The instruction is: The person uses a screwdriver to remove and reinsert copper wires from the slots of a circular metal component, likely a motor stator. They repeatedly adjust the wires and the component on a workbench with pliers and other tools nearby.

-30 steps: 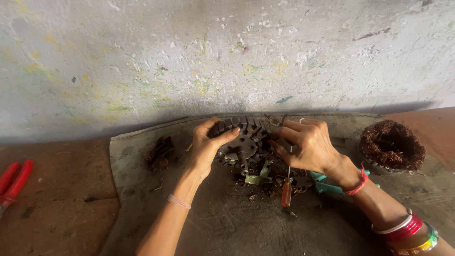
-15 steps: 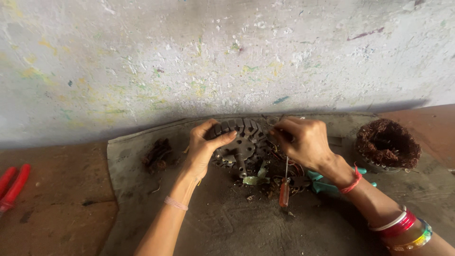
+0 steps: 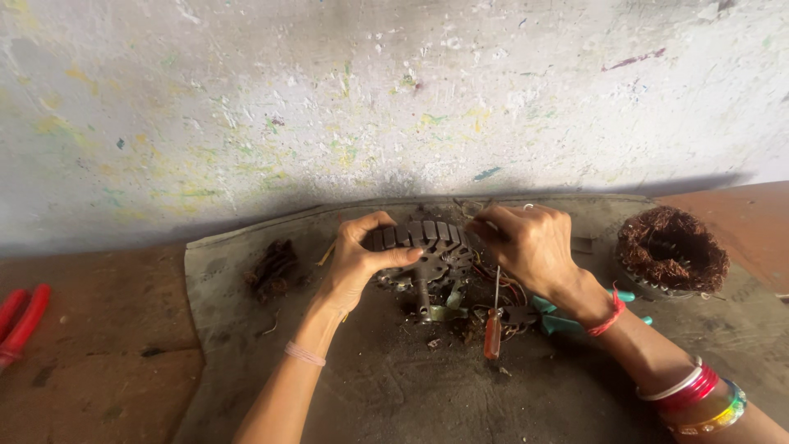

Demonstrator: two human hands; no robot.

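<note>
left hand (image 3: pixel 355 265) gripping slotted metal core (image 3: pixel 426 251), right hand (image 3: pixel 530 245) touching it

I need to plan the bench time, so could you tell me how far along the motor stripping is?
Done: a bundle of wire lies at the right. In hand: the left hand steadies the slotted stator core while the right hand works at its edge. Left: loose wires remain attached; screwdriver lies unused.

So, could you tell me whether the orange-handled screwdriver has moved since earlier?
No; the screwdriver lies where it did on the mat, equally far from the copper coil.
</note>
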